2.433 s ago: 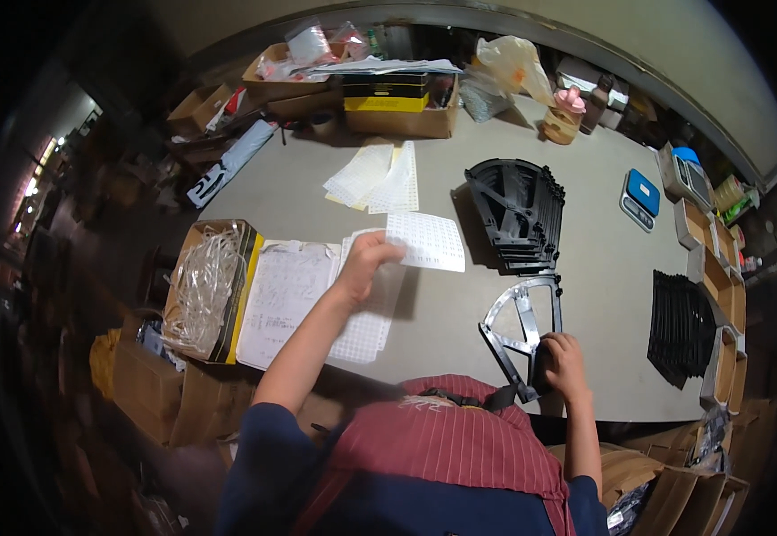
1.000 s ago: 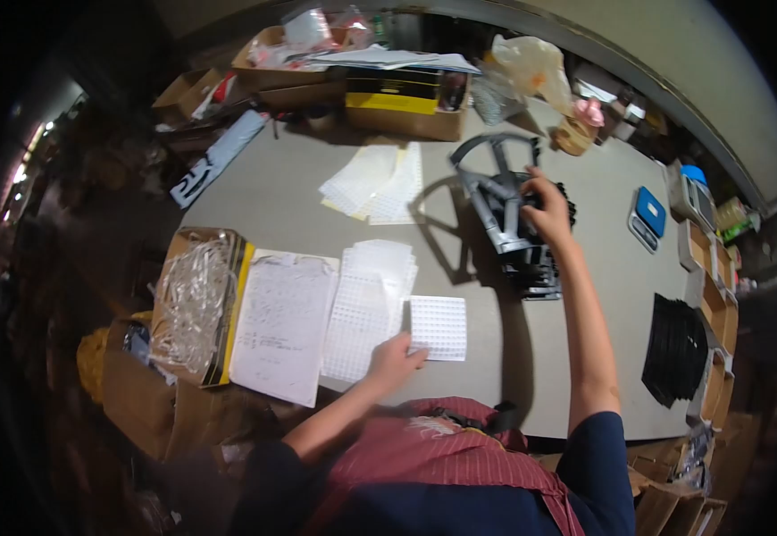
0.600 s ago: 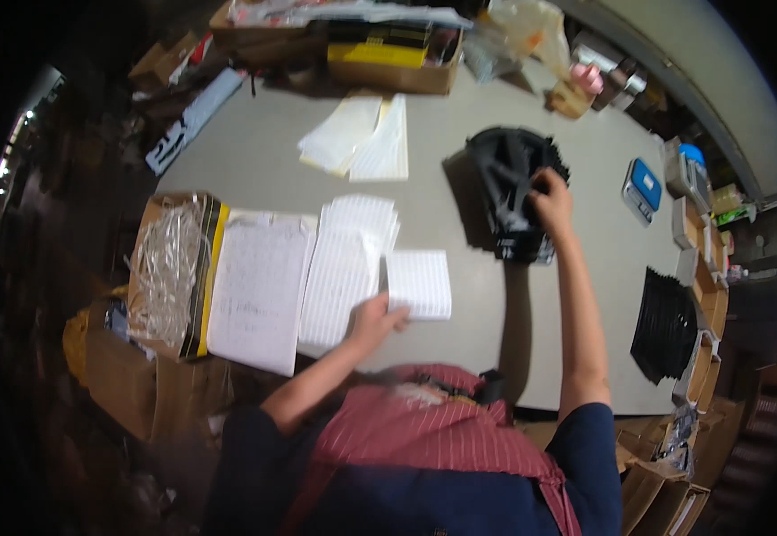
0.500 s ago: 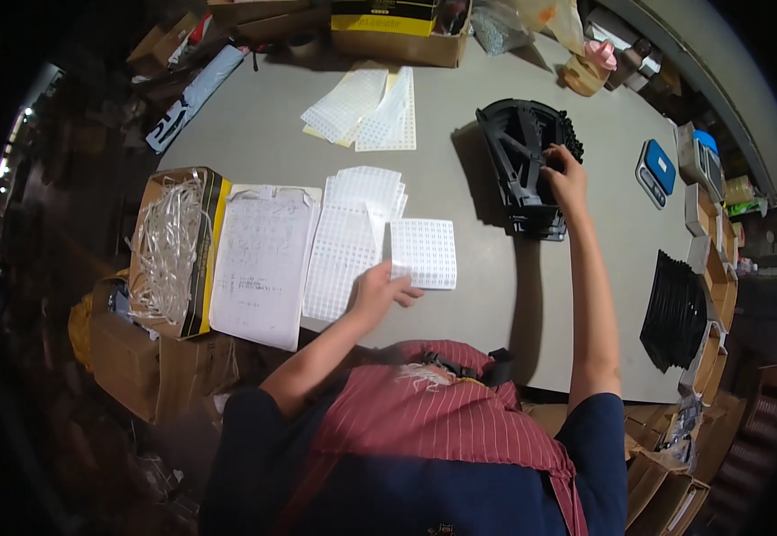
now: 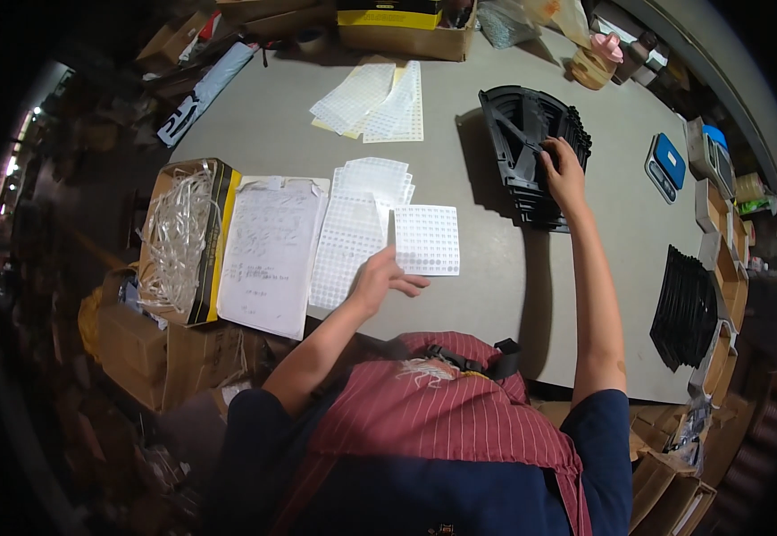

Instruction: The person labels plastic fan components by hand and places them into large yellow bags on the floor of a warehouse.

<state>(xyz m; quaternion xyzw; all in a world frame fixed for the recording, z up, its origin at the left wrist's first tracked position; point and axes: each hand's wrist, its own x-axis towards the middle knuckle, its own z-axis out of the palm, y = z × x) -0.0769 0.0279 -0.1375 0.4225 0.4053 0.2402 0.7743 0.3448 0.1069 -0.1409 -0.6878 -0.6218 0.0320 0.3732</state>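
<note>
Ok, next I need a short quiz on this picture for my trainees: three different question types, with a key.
1. Which of the person's hands touches the stack of black fan-shaped plastic frames?
2. What lies directly to the right of the box of clear plastic strips? A) the pink-topped jar B) the handwritten page C) the digital scale
3. True or false: the left hand is by the lower left corner of the square grid-printed white sheet.

Key: 1. The right hand; 2. B; 3. True.
</note>
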